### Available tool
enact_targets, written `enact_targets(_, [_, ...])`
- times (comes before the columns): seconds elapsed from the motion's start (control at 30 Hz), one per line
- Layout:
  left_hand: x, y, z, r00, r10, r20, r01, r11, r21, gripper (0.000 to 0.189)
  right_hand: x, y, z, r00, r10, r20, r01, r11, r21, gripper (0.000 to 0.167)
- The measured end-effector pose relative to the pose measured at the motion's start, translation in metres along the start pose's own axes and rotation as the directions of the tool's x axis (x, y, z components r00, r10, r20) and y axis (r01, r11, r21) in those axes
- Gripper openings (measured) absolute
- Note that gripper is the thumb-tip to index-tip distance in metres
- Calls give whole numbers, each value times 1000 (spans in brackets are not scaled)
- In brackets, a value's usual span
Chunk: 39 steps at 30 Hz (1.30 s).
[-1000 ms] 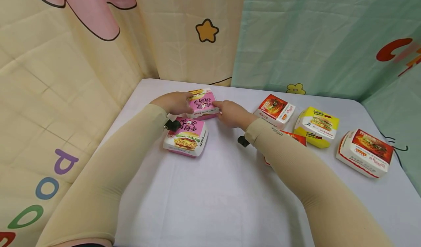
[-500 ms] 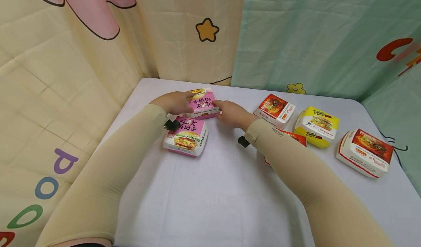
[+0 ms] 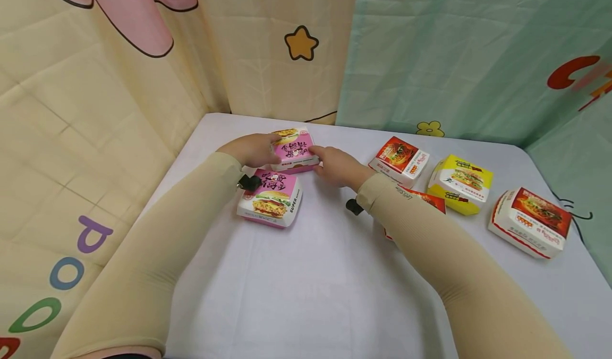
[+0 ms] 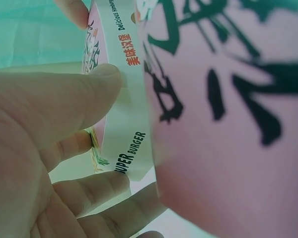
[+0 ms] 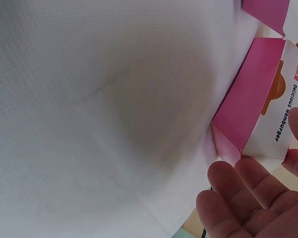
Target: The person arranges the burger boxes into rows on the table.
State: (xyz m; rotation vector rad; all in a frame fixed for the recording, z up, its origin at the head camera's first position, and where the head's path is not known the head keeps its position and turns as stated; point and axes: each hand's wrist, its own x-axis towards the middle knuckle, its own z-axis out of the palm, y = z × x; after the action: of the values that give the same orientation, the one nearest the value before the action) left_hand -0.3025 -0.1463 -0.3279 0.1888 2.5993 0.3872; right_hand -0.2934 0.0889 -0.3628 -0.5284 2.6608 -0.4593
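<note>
At the far left of the table, a pink and white burger box lies closed. My left hand grips its left end; in the left wrist view the thumb presses on the lid's edge while the other fingers reach along the end. From the right, my right hand holds the opposite end. In the right wrist view its fingertips meet the box's end, with the thumb on the lid side. A second pink burger box sits just in front, close under my left wrist.
On the right stand a red and white burger box, a yellow one and a larger red and white one. Another red box is partly hidden under my right forearm. Printed curtains border the white table.
</note>
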Motion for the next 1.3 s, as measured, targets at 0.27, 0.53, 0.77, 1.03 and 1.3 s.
enact_targets(0.27, [2, -1, 2, 1000, 19, -12, -18, 1000, 9, 80, -1, 0, -1, 1000, -16, -5, 16, 1000, -15, 67])
enact_targets(0.53, [4, -1, 2, 999, 33, -15, -33, 999, 27, 80, 0, 1, -1, 1000, -12, -18, 11, 999, -35, 64])
enact_targets(0.77, [3, 0, 2, 999, 36, -19, -35, 998, 45, 80, 0, 2, -2, 1000, -9, -27, 8, 1000, -26, 61])
enact_targets(1.03, [2, 1, 1, 1000, 13, -7, -13, 999, 42, 79, 0, 3, -3, 1000, -8, -29, 7, 1000, -22, 59])
enact_targets(1.3, [2, 0, 3, 1000, 26, -7, -26, 999, 29, 75, -1, 2, -4, 999, -14, -30, 14, 1000, 7, 53])
